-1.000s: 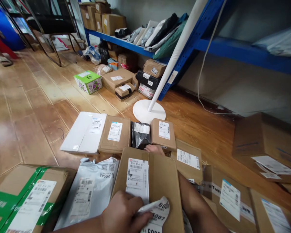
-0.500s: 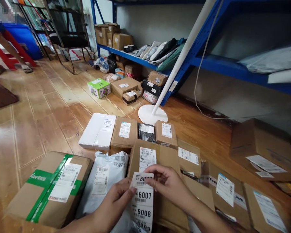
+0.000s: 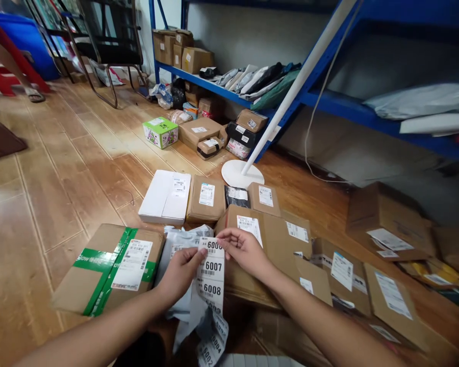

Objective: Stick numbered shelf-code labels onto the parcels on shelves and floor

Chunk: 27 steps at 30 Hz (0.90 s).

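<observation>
A long strip of white number labels [image 3: 213, 278], printed 6006, 6007, 6008 and on, hangs between my hands and curls at its lower end. My left hand [image 3: 183, 267] pinches the strip's left edge near the top, thumb in front. At the upper right corner, beside the 6006 label, the fingers of my right hand [image 3: 243, 250] are closed on it. Behind the strip lie a grey plastic mailer [image 3: 174, 300] and a large cardboard box [image 3: 252, 275]. Left of them sits a box with green tape [image 3: 110, 270].
More labelled parcels surround the hands, among them a white box [image 3: 164, 196] and a brown box [image 3: 205, 199]. A white pole on a round base [image 3: 243, 173] stands behind them. Blue shelves [image 3: 214, 84] hold boxes and mailers. A person's leg [image 3: 13, 58] shows at upper left.
The view has shifted, so the parcels sit slightly higher in the picture. Both hands and the label strip appear higher and further left, and more of the strip's curled lower end shows.
</observation>
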### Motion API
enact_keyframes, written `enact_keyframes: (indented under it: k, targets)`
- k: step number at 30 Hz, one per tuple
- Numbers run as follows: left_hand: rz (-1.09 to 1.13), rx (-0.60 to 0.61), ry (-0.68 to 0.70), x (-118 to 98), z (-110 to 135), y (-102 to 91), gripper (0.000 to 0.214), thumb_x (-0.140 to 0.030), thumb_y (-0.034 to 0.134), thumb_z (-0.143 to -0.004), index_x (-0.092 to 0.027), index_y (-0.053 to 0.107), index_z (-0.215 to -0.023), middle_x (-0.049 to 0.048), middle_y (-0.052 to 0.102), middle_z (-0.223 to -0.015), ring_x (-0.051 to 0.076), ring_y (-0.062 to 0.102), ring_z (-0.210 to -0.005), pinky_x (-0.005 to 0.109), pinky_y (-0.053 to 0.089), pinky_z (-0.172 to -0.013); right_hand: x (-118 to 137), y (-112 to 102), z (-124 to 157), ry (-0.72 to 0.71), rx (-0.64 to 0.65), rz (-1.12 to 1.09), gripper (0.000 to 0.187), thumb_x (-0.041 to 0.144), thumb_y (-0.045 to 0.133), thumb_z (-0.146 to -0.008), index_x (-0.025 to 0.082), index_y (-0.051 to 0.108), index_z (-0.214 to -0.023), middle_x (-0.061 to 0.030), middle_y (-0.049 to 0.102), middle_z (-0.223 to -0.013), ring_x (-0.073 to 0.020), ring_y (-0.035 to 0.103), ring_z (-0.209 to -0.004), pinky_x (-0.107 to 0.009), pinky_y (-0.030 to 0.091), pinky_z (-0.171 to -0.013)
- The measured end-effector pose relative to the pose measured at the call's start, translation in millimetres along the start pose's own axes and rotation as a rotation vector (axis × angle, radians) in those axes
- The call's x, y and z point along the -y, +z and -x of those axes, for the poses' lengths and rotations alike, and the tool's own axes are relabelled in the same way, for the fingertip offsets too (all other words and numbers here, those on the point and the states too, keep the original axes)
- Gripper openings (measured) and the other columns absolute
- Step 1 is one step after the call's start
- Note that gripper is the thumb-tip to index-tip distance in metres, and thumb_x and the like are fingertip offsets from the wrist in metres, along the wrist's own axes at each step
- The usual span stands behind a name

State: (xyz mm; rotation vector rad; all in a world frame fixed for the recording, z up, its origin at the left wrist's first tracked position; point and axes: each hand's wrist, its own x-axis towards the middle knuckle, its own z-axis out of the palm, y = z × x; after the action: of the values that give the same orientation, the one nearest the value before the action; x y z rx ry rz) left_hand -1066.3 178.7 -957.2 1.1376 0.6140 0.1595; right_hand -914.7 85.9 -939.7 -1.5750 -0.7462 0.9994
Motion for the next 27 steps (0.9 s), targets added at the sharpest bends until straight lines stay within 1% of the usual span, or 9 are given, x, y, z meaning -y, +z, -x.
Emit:
enact_keyframes:
  k: [4, 8, 11, 13, 17, 19, 21, 24, 27]
  targets:
    - [0.023, -0.010, 0.006, 2, 9, -9.8, 0.045, -0.056, 0.058, -0.076, -0.012, 0.066, -0.077, 0.0043, 0.064, -0.067, 0.015, 0.054, -0.061, 0.024, 0.041, -0.058, 2, 14, 2, -0.014, 0.008, 0.028, 0.033, 0.046, 0.068, -0.072, 0.016, 0.060, -0.084, 0.0007, 0.060, -0.070, -0.0076, 0.051, -0.050, -0.022, 0.041, -0.050]
    - [-0.033, -0.016, 0.142, 9, 4, -22.8, 0.037, -0.050, 0.062, -0.076, -0.014, 0.064, -0.086, 0.0031, 0.065, -0.076, 0.017, 0.056, -0.073, 0.026, 0.043, -0.068, -3, 21, -2, -0.076, -0.036, 0.146, 0.027, 0.043, 0.067, -0.074, 0.018, 0.063, -0.085, -0.0003, 0.060, -0.069, -0.0111, 0.053, -0.056, -0.024, 0.043, -0.054]
    - [-0.174, -0.122, 0.161, 25, -3, -36.3, 0.039, -0.054, 0.060, -0.076, -0.014, 0.061, -0.076, -0.0001, 0.059, -0.065, 0.014, 0.051, -0.062, 0.023, 0.039, -0.057, -20, 29, -11, -0.199, -0.123, 0.343, 0.018, 0.036, 0.069, -0.073, 0.018, 0.069, -0.077, -0.0044, 0.064, -0.077, -0.0137, 0.054, -0.065, -0.025, 0.044, -0.060]
    - [-0.214, -0.209, 0.102, 39, -7, -46.7, 0.045, -0.059, 0.055, -0.077, -0.015, 0.058, -0.071, -0.0018, 0.055, -0.058, 0.013, 0.047, -0.054, 0.023, 0.034, -0.050, -38, 41, -21, -0.204, -0.142, 0.384, 0.012, 0.030, 0.069, -0.072, 0.018, 0.070, -0.073, -0.0044, 0.066, -0.076, -0.0141, 0.055, -0.066, -0.026, 0.045, -0.062]
    - [-0.051, -0.309, -0.064, 67, -12, -65.2, 0.048, -0.060, 0.064, -0.069, -0.014, 0.060, -0.083, 0.0026, 0.065, -0.068, 0.018, 0.059, -0.062, 0.026, 0.042, -0.055, -74, 83, -67, 0.024, -0.206, 0.391, 0.001, 0.018, 0.067, -0.068, 0.018, 0.068, -0.067, -0.0014, 0.068, -0.069, -0.0144, 0.058, -0.063, -0.024, 0.046, -0.063]
    - [0.022, -0.336, -0.112, 77, -12, -70.1, 0.050, -0.056, 0.070, -0.063, -0.014, 0.060, -0.089, 0.0061, 0.069, -0.076, 0.023, 0.064, -0.072, 0.029, 0.046, -0.062, -88, 102, -98, 0.109, -0.301, 0.433, 0.005, 0.015, 0.064, -0.068, 0.017, 0.068, -0.066, -0.0023, 0.069, -0.071, -0.0154, 0.060, -0.068, -0.024, 0.046, -0.066]
    - [0.038, -0.318, -0.118, 83, -10, -71.6, 0.050, -0.055, 0.071, -0.062, -0.013, 0.061, -0.087, 0.0075, 0.070, -0.076, 0.025, 0.065, -0.076, 0.031, 0.048, -0.065, -99, 113, -126, 0.189, -0.423, 0.481, 0.010, 0.014, 0.059, -0.072, 0.017, 0.069, -0.070, -0.0040, 0.070, -0.076, -0.0170, 0.061, -0.073, -0.025, 0.044, -0.068]
    - [0.022, -0.213, -0.111, 86, -4, -71.6, 0.045, -0.054, 0.068, -0.066, -0.012, 0.062, -0.082, 0.0065, 0.070, -0.074, 0.024, 0.064, -0.075, 0.030, 0.047, -0.066, -117, 112, -153, 0.335, -0.580, 0.537, 0.014, 0.014, 0.056, -0.073, 0.018, 0.070, -0.072, -0.0054, 0.070, -0.077, -0.0188, 0.060, -0.072, -0.027, 0.042, -0.066]
    - [0.024, -0.138, -0.147, 87, 4, -75.3, 0.043, -0.052, 0.069, -0.066, -0.012, 0.063, -0.082, 0.0057, 0.071, -0.076, 0.022, 0.064, -0.071, 0.030, 0.047, -0.066, -135, 98, -164, 0.429, -0.709, 0.583, 0.013, 0.016, 0.058, -0.073, 0.019, 0.071, -0.073, -0.0064, 0.070, -0.080, -0.0201, 0.060, -0.077, -0.027, 0.041, -0.066]
